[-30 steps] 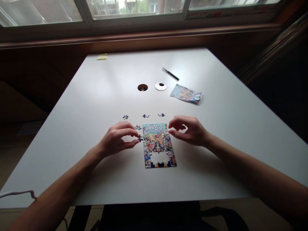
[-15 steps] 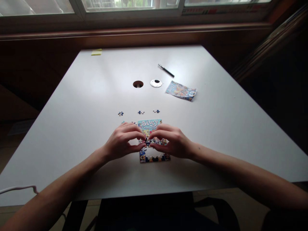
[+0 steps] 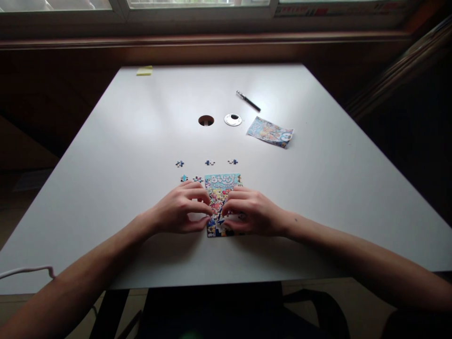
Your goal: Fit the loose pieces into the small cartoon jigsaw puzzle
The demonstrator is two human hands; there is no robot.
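Observation:
A small jigsaw puzzle (image 3: 216,193) with a light blue titled top and crowded coloured figures lies flat near the table's front edge. At its left border is my left hand (image 3: 185,207), thumb and forefinger closing on the edge. My right hand (image 3: 252,212) reaches over the puzzle's right half, its fingertips in a pinch around a dark blue puzzle piece (image 3: 220,218) above the lower part. The fingers partly hide this piece and the puzzle's lower right. Just beyond my left hand lie two loose pieces, one light blue (image 3: 184,178) and one multicoloured (image 3: 198,179).
Farther back are three loose pieces, at left (image 3: 180,163), middle (image 3: 210,162) and right (image 3: 232,161). Behind them are a round cable hole (image 3: 206,121), its silver cover (image 3: 233,119), a printed picture sheet (image 3: 271,132), a pen (image 3: 248,101) and yellow sticky notes (image 3: 144,71).
My hands have moved apart and slightly toward me over the puzzle. The left went to its left border; the right came lower. The view has shifted a little.

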